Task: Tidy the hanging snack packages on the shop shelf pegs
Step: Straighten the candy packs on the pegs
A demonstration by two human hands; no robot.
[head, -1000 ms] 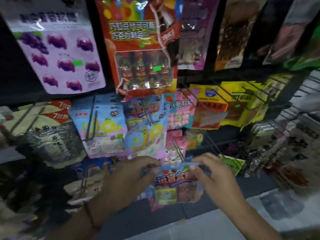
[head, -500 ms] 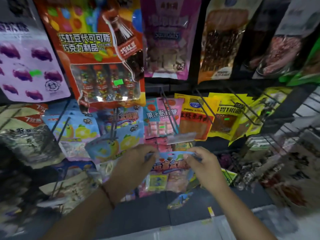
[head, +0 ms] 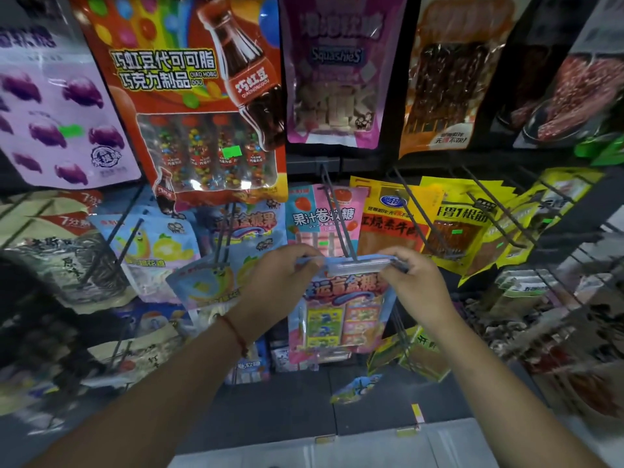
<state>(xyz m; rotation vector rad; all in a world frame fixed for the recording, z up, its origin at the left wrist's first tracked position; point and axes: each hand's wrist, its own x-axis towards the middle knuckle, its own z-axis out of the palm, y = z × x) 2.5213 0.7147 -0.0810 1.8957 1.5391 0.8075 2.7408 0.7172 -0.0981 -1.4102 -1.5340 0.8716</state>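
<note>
— So, why are both hands up on that one packet?

— I've got the left hand point(head: 283, 282) and the right hand point(head: 417, 285) each pinching a top corner of the blue candy packet point(head: 341, 309), thumbs and fingertips curled onto its header strip. Holding it by both ends keeps the strip level, I'd say, so its hanging hole can meet the tip of the peg point(head: 339, 214).

— Is it on yet?

— Hard to tell; the peg's end sits right at the strip, touching or just above it.

— And why that peg?

— It carries the pink fruit-roll packet point(head: 322, 214) behind, and is the one directly in front of me.
</note>
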